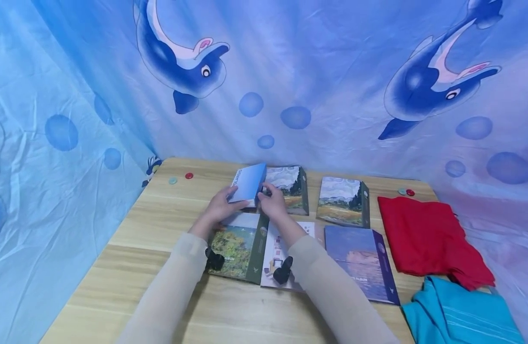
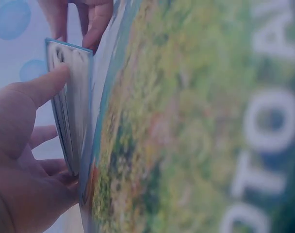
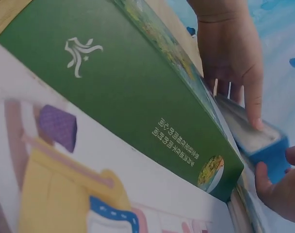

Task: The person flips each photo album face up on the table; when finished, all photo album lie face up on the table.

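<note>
A blue album (image 1: pixel 250 179) is tilted at the back of the table, between both hands. My left hand (image 1: pixel 218 209) holds it from the left, thumb on the near edge; the left wrist view shows that thumb (image 2: pixel 57 80) against its page edges. My right hand (image 1: pixel 273 203) pinches its right near corner by the blue spine (image 3: pixel 271 158). Close behind the right hand lies a landscape album (image 1: pixel 285 177). Below the hands are a green-spined photo album (image 1: pixel 238 251) and a white illustrated album (image 1: pixel 270 246), partly hidden by the right arm.
Further right lie another landscape album (image 1: pixel 342 200) and a purple seascape album (image 1: pixel 354 255). A red cloth (image 1: pixel 431 234) and a teal cloth (image 1: pixel 466 310) lie at the right edge. Small red (image 1: pixel 189 176) and green discs (image 1: pixel 173 180) lie back left. A dolphin-print curtain (image 1: pixel 324 57) hangs behind.
</note>
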{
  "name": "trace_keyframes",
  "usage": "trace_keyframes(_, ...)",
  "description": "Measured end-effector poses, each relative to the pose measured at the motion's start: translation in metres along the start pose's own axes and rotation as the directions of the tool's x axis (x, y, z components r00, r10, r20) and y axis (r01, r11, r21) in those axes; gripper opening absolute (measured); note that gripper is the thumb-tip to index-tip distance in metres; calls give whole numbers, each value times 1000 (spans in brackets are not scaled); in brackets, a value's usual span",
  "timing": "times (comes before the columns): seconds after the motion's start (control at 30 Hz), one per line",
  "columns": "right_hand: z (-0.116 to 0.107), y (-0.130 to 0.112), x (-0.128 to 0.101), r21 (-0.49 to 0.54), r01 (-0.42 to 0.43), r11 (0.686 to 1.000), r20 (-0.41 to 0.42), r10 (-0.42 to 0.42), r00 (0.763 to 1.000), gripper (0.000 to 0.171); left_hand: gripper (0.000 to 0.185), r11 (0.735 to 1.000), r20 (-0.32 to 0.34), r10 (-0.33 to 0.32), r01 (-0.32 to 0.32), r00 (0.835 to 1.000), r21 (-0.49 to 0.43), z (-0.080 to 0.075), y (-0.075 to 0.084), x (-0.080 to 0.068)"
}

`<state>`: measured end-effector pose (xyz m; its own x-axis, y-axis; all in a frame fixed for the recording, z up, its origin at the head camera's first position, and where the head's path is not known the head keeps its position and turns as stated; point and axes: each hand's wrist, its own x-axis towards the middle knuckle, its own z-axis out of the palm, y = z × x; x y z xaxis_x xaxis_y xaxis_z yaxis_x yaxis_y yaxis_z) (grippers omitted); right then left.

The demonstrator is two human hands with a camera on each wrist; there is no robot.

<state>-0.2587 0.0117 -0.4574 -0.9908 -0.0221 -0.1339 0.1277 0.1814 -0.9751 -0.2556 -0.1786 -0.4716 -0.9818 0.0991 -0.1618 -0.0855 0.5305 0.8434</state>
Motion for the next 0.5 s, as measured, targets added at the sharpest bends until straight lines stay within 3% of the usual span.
trace_keyframes(0.33,-7,-1,1,265,-80,961,11,80,997,49,100,1000,66,13,-13,998,-6,5,7,-6)
trace_keyframes(0.5,-11,-6,0,319,-96,943,50,84,995,51,93,997,61,78,-78,995,-15,5,12,-7)
